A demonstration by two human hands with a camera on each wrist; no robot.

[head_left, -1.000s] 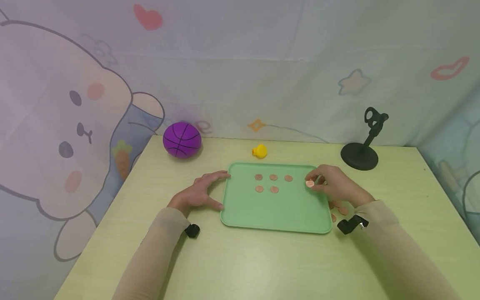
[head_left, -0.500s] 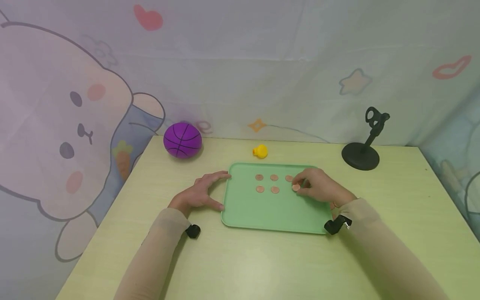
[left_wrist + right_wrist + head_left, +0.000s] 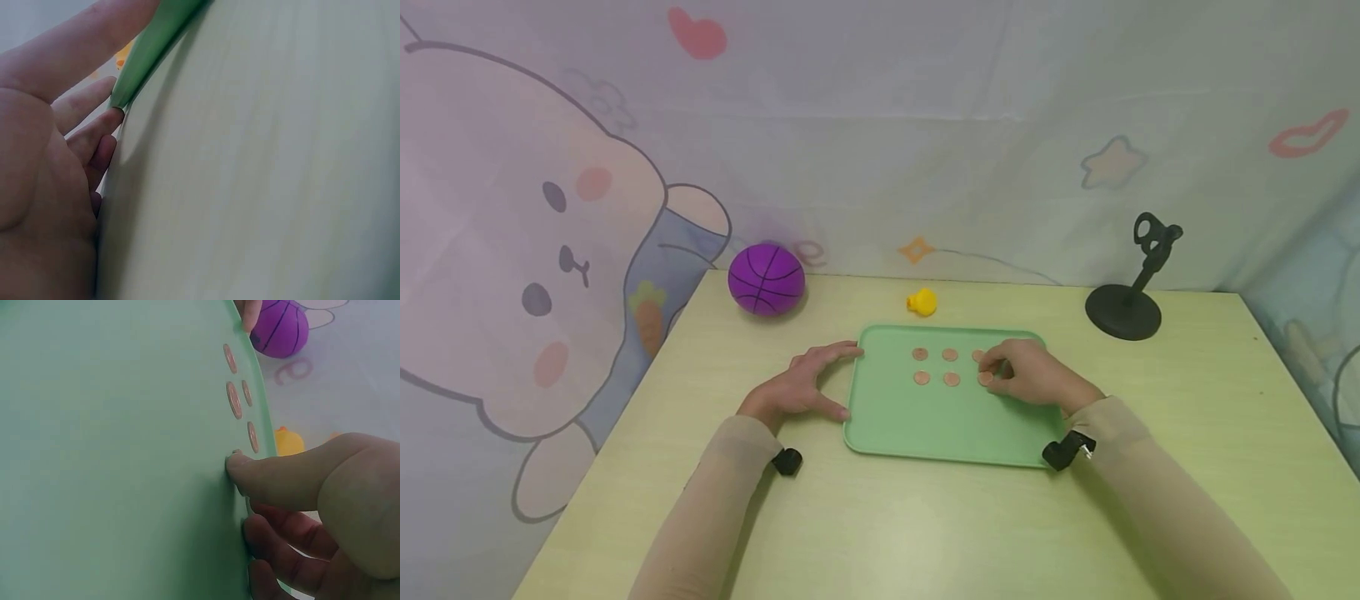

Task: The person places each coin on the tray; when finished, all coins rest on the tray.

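Several copper-coloured coins (image 3: 950,355) lie flat in two rows on the green tray (image 3: 955,433), toward its far side. With thumb and fingertips my right hand (image 3: 1033,371) pinches a coin (image 3: 986,379) right at the tray surface, at the right end of the nearer row. In the right wrist view the thumb (image 3: 269,478) covers most of that coin, and the other coins (image 3: 234,400) stretch away beyond it. My left hand (image 3: 797,387) rests at the tray's left edge, thumb and fingers spread along the rim; in the left wrist view its fingertips (image 3: 103,128) touch the rim.
Behind the tray are a small yellow toy (image 3: 922,302) and, farther left, a purple ball (image 3: 767,280) with basketball lines. A black stand (image 3: 1123,312) is at the back right. A printed cloth (image 3: 880,167) hangs behind the table (image 3: 880,533).
My right hand has carried the coin left and down to the end of the nearer row. The loose coins right of the tray are now hidden by that arm. My left hand stays put.
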